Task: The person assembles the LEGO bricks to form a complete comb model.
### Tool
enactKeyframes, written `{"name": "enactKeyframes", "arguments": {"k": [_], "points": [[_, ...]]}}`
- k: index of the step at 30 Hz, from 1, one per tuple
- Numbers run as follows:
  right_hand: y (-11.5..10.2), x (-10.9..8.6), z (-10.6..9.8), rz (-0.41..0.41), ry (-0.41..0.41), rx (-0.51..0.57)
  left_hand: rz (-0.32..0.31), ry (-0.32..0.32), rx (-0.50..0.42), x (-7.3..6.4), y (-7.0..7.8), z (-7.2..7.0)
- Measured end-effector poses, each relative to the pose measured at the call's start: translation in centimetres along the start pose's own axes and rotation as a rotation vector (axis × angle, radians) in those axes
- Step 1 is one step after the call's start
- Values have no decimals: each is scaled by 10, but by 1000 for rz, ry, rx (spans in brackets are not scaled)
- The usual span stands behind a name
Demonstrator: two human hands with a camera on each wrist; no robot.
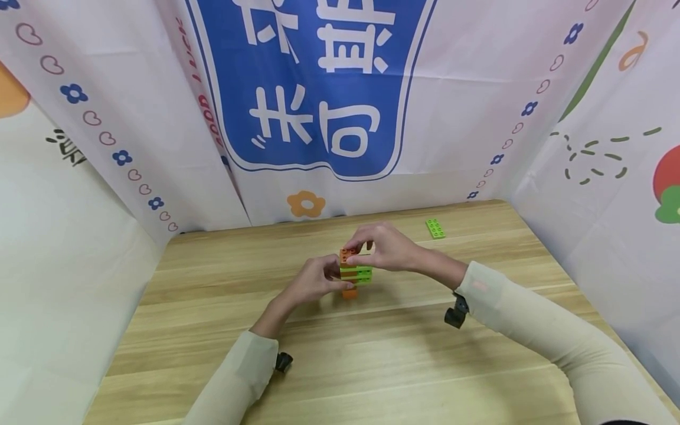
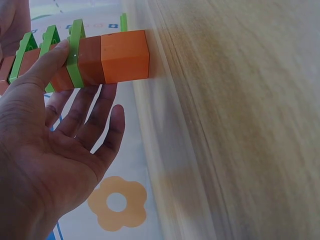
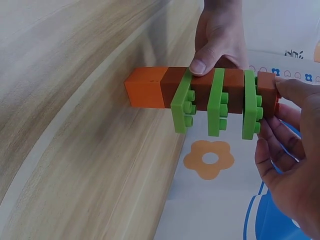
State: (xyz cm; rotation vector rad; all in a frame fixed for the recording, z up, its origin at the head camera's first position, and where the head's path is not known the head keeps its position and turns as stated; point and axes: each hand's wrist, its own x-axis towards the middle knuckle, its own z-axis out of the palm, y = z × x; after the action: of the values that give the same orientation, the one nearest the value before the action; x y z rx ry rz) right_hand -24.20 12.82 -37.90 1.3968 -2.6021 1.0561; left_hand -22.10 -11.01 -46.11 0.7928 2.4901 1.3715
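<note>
A tower of toy building bricks stands upright on the table, with an orange brick [image 3: 145, 90] at its foot. Above it, brown bricks alternate with thin green plates [image 3: 215, 102] that jut out to one side and show their studs. My left hand [image 1: 313, 280] grips the tower's middle, thumb on one face and fingers behind. At the top, my right hand [image 1: 390, 248] pinches the uppermost brown brick [image 3: 266, 92] between thumb and fingers. That brick meets the highest green plate; whether it is fully pressed down I cannot tell.
A loose green studded plate [image 1: 435, 228] lies on the wooden table [image 1: 329, 366] at the back right. Printed cloth [image 1: 441, 136] hangs behind the table and along both sides.
</note>
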Motion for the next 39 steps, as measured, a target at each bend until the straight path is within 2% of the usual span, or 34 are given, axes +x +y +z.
{"name": "enactKeyframes", "arguments": {"k": [13, 22, 31, 39], "points": [[-6, 5, 0, 6, -49, -10, -6, -1, 4, -2, 1, -1], [-11, 5, -2, 29, -56, -28, -16, 11, 14, -2, 1, -3], [-5, 3, 1, 19, -30, -14, -1, 3, 27, 0, 0, -3], [4, -2, -3, 60, -18, 12, -12, 3, 29, 2, 1, 0]]}}
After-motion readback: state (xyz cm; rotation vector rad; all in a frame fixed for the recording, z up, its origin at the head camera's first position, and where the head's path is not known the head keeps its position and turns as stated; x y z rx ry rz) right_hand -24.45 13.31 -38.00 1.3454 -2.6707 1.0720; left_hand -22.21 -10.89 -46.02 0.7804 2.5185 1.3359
